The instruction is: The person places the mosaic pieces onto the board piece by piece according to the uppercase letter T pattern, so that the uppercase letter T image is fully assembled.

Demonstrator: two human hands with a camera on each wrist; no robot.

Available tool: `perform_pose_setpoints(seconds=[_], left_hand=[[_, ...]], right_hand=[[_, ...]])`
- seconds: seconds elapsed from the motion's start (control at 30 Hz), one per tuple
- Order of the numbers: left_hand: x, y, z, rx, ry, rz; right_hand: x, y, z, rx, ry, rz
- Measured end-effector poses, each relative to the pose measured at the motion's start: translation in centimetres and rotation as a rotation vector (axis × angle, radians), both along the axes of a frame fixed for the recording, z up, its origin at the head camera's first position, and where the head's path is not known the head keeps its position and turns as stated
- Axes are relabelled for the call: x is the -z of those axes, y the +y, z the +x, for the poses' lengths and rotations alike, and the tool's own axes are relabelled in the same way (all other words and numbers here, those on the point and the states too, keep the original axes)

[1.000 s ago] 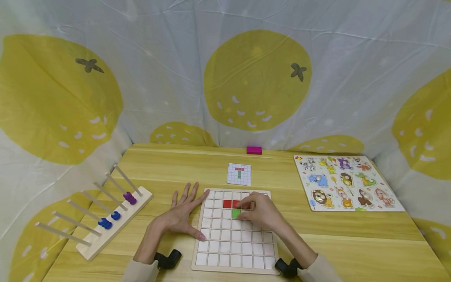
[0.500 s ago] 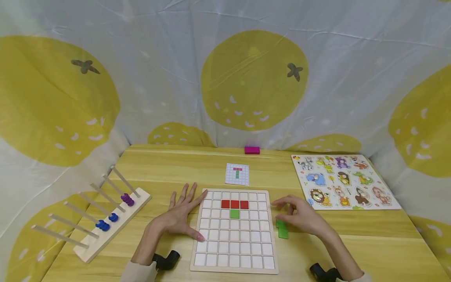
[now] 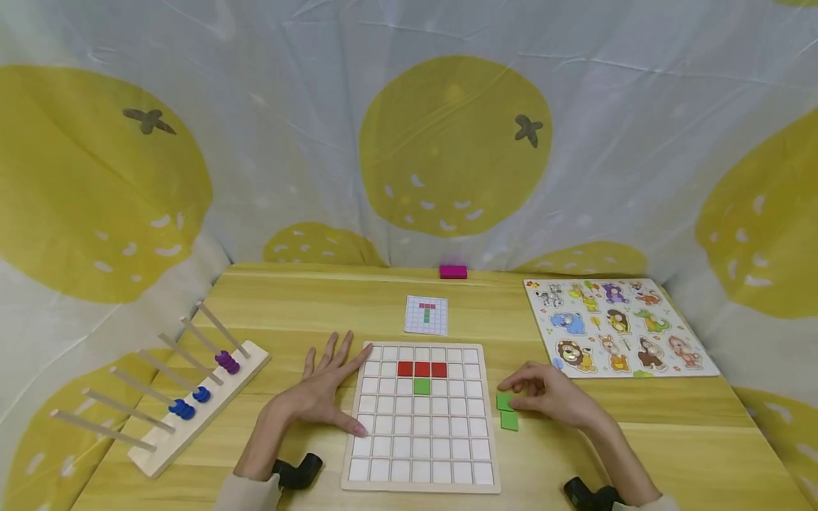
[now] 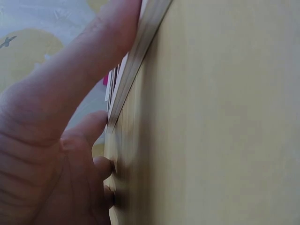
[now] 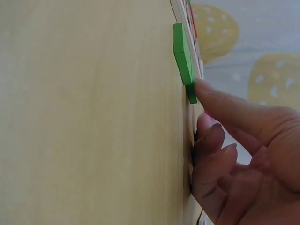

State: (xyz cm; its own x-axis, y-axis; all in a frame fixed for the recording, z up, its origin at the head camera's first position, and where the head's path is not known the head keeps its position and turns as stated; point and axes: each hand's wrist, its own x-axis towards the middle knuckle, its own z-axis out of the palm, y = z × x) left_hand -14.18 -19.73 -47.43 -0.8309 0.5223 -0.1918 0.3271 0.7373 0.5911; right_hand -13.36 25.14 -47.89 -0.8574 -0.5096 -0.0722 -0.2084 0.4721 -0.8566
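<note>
A wooden grid board (image 3: 422, 487) with white squares lies in front of me. Three red tiles (image 3: 422, 370) form a row on it, with one green tile (image 3: 422, 387) below the middle one. My left hand (image 3: 316, 394) is spread along the board's left side, thumb and index finger touching its edge. Right of the board, two loose green tiles (image 3: 509, 421) lie on the table. My right hand (image 3: 552, 394) is at the farther one, its thumb touching that tile and the other fingers bent. In the right wrist view, the thumb (image 5: 225, 105) meets the green tile's edge.
A pattern card (image 3: 426, 316) with a red and green T lies behind the board. At the back is a magenta block (image 3: 453, 272). A wooden peg stand (image 3: 198, 411) with beads stands left, an animal puzzle (image 3: 616, 326) right. A patterned curtain (image 3: 307, 128) hangs behind.
My right hand has left the third red tile in its square and moved right to the loose green tiles. My left hand has stayed at the board's edge.
</note>
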Motion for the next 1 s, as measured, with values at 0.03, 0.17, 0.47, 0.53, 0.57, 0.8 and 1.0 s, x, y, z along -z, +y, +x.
perform_pose_setpoints(seconds=[0.03,0.17,0.47,0.53,0.57,0.8,1.0], left_hand=[[-0.02,-0.02,-0.03,0.001,0.0,0.001],[-0.1,-0.08,-0.11,0.003,-0.006,0.001],[0.0,-0.09,-0.14,0.0,-0.009,0.0],[0.01,-0.07,-0.12,-0.001,-0.011,0.001],[0.02,-0.07,-0.11,-0.001,-0.01,0.002],[0.05,-0.09,0.0,-0.005,-0.011,0.014],[0.01,-0.03,0.0,-0.004,-0.004,0.024]], right_hand=[[0.01,-0.05,-0.07,0.012,0.004,0.007],[0.04,-0.06,-0.35,0.057,-0.032,0.001],[0.04,0.53,-0.71,0.039,-0.102,-0.022],[0.06,0.68,-0.7,0.008,-0.076,-0.031],[0.07,0.7,-0.7,-0.004,-0.065,-0.036],[0.26,0.45,-0.71,0.0,-0.032,-0.018],[0.21,0.28,-0.71,0.04,-0.045,0.024]])
